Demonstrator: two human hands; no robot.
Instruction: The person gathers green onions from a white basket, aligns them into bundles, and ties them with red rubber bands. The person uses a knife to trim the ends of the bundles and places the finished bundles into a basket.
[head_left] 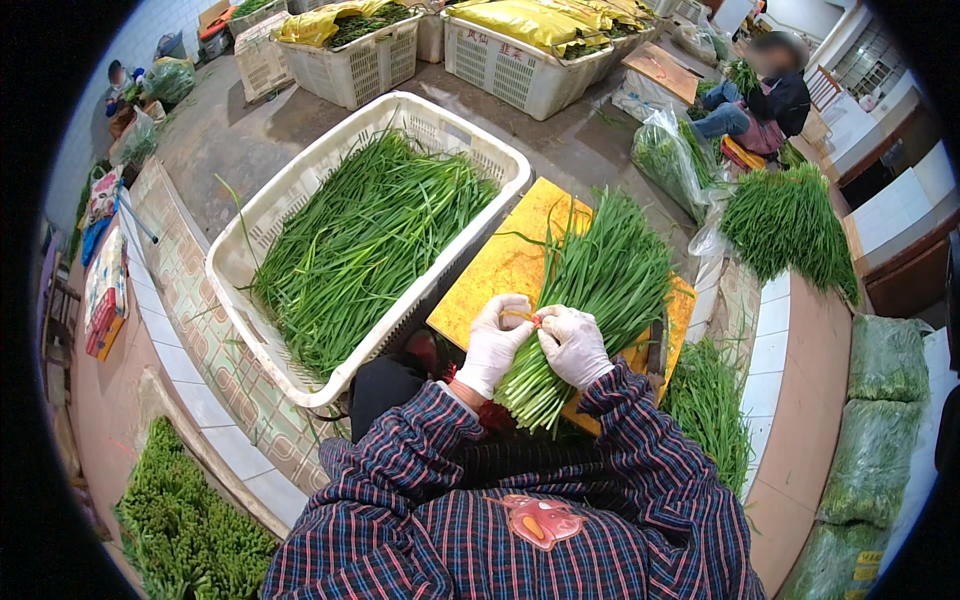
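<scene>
One thick bundle of long green leaves (610, 260) lies on the yellow board (490, 275) in front of the person, to the right of the white crate (455, 140). Its pale cut stems point to the near side and the leaf tips to the far side. I judge it is rather light for its size, with stems firm but easy to bruise, leaves soft and bending, and perhaps slippery if wet. The better place to hold seems to be around the pale stems, without strong squeezing. The left hand (497, 340), in a white glove, has thumb and forefinger pinching a thin tie (528, 316), yellowish with some red; the right hand (575, 345), also gloved, pinches its red part, with the other fingers curled against the bundle. About writing, a far crate (490, 82) carries red hand-painted characters, and a bag of greens (840, 560) at near right has a yellow label, too small to read. I can recognise no brand.
</scene>
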